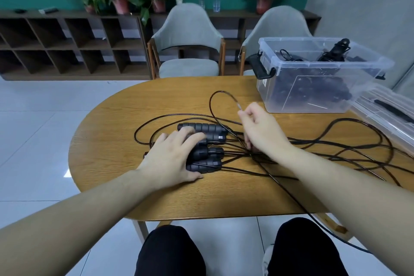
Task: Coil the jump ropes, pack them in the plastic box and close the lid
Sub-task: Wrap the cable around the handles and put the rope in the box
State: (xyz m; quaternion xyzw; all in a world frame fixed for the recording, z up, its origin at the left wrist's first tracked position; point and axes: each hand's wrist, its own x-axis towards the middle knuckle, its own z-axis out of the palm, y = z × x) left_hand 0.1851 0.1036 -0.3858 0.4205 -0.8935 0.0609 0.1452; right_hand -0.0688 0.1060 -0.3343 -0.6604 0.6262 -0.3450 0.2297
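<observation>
Table (107, 141): oval wooden top; its near edge runs behind both forearms and its right end is cut off by the frame.
Box (313, 87): clear plastic, open-topped, at the table's far right corner; a black latch hangs on its left end. Dark coiled ropes and handles lie inside, but the cloudy walls blur them and they cannot be counted.
Lid (389, 116): clear, lying on the table just right of the box, mostly cut off by the frame edge.
Ropes (336, 141): thin black cords spread loose over the table's middle and right half, crossing each other; which cord belongs to which handle cannot be traced. One cord drops off the table's near edge toward the floor at the right.
Handles (206, 129): black ribbed grips bunched side by side at the table's centre, left of the tangle; the nearer ones are partly hidden under the left hand.
Left hand (172, 159): lies over the handles at the table's centre, fingers spread and bent down across them, thumb on the wood at the near side.
Right hand (262, 127): raised over the table's middle, right of the handles; thumb and forefinger pinch a cord.
Loop (215, 101): the pinched cord arches up from the fingers toward the table's far side and comes back down to the tangle.
</observation>
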